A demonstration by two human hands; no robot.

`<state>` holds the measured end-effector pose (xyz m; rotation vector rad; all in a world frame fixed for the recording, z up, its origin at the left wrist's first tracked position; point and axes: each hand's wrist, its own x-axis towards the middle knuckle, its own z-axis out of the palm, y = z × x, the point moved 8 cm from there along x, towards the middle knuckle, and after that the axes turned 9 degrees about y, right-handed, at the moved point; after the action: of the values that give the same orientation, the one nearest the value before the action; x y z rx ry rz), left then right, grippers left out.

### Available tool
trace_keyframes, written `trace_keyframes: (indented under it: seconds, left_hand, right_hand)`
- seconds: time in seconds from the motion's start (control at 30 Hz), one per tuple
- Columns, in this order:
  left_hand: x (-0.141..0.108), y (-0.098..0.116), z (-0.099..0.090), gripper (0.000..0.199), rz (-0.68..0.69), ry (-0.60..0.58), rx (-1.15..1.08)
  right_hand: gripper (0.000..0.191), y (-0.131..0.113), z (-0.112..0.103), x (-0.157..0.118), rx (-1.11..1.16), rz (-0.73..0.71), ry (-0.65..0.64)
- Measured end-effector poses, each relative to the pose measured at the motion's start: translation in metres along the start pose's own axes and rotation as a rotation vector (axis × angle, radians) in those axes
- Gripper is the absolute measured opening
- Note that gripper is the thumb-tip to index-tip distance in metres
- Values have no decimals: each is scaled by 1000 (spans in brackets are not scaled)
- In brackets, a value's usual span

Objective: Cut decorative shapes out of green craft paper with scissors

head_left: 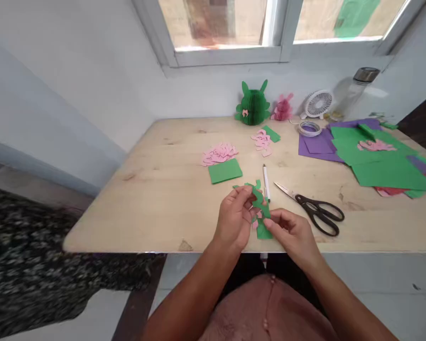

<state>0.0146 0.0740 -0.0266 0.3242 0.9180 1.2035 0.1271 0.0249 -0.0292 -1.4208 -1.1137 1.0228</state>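
Near the table's front edge, my left hand (236, 214) pinches a green cut paper piece (258, 198) with curved, leaf-like edges. My right hand (293, 233) grips the lower part of the green paper between thumb and fingers. Small pink paper bits (256, 220) show beneath the green paper, between the hands. A white pen (266, 182) lies just beyond the hands. Black-handled scissors (314, 208) rest to the right, their blades partly open and pointing up-left. A green paper rectangle (225, 171) lies beside a heap of pink cutouts (220, 154).
At the back stand a green paper figure (254, 107), a pink paper figure (282, 109), a white fan (318, 103) and a clear bottle (357, 92). A tape roll (309, 128) and stacked coloured sheets (386, 166) lie at right. More pink cutouts (261, 140) lie mid-table.
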Motion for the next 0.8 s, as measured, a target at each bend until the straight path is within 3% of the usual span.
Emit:
trace_keyframes:
  seconds: [0.23,0.43,0.63,0.8]
  left_hand:
    - [-2,-2,-7,21,-49,4,98]
    - [1,-3,-14,26,-11,-32,322]
    - [12,19,-43,26,71,20,552]
    - [16,27,-58,24,132,2,754]
  right_hand:
    - [24,11,-7,10,50,73,16]
    - [22,1,-4,14,-9,12,-26]
    - [18,-14,-40,7,-435,-253,122]
    - [24,-7,-42,-15,-808,-461,32]
